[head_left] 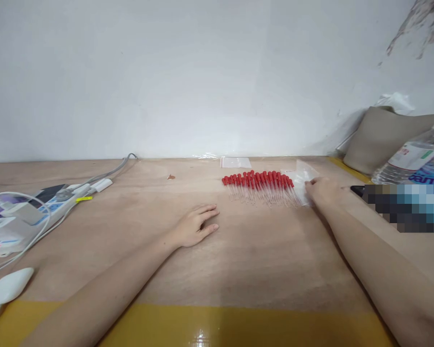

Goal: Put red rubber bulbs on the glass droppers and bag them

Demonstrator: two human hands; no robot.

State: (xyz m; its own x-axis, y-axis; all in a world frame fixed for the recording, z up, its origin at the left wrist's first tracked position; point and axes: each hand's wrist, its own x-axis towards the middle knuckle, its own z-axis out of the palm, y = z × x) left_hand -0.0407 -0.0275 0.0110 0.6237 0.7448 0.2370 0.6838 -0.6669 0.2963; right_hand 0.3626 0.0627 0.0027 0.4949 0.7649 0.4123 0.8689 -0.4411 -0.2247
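Observation:
Several thin clear droppers with red bulb tops (258,181) lie side by side in a row on the wooden table, bulbs toward the wall. At the row's right end is a clear plastic bag (303,173). My right hand (323,190) has its fingers closed on the edge of that bag. My left hand (198,225) rests on the table, left of and nearer than the droppers, with fingers apart and nothing in them. A flat white packet (235,162) lies behind the row, by the wall.
At left are a power strip (63,202) with plugs and cables and a white charger-like object (9,289). On the right stand a water bottle (408,156) and a grey-brown container (368,137). Yellow tape (188,323) runs along the front edge.

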